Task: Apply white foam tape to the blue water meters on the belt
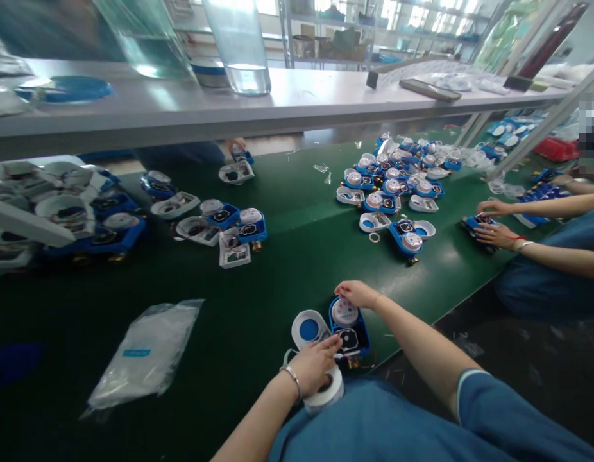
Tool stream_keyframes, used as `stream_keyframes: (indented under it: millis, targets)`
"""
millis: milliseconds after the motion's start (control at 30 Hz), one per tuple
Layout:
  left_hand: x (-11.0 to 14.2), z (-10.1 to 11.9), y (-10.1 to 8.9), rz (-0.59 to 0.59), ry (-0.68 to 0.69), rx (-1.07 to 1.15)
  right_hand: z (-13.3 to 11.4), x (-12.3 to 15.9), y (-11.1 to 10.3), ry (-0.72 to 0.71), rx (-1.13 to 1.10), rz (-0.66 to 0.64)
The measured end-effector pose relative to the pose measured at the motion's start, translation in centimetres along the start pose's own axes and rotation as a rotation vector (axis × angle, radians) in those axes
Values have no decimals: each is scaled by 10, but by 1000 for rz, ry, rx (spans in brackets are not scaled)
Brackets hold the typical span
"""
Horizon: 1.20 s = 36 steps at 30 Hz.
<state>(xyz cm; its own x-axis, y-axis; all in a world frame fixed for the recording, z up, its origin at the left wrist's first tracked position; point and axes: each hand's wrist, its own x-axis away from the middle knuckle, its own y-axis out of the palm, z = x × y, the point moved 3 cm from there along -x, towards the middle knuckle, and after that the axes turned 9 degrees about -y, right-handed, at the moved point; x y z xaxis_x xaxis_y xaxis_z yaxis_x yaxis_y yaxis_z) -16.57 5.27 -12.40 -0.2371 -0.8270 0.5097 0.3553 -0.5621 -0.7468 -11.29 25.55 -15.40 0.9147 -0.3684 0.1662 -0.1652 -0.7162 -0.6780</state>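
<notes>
A blue water meter [365,324] with a round white dial lies before me on the green table, its inner compartment uncovered. My left hand [316,364] reaches over its lower left side, fingers stretched out and touching the meter near the black part. Under that hand is a roll of white tape [324,399]; my thumb is hidden. At the far end of the meter my right hand [357,294] has its fingertips pinched together close by the dial; what they hold, if anything, I cannot make out. Left of the meter rests its white cover [306,328] with a blue disc inside.
More meters with white covers lie in a heap [393,170], a middle group [234,224] and a pile [85,212] at left. A clear plastic bag [145,353] lies at front left. Above runs a shelf [316,96] with bottles. A co-worker's hands [499,224] handle a meter at right.
</notes>
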Motion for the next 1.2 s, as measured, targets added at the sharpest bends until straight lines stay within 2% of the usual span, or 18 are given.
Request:
stream_keyframes:
  millis: [167, 300, 400, 567, 733, 967, 1200]
  targets:
    - [3, 2, 6, 47, -35, 36, -15, -8, 4, -117, 91, -61]
    - [3, 1, 12, 78, -55, 79, -24, -4, 7, -141, 174, -56]
    - [4, 2, 16, 99, -67, 106, -28, -6, 8, -151, 252, -99]
    - [6, 6, 13, 106, -75, 136, -29, -11, 8, -112, 407, -231]
    - [9, 10, 6, 99, -60, 158, -34, -13, 3, -92, 459, -323]
    - [6, 6, 10, 132, -31, 151, -39, -14, 0, -78, 474, -391]
    - [3, 2, 13, 153, 10, 146, -42, -21, 6, -5, 522, -472]
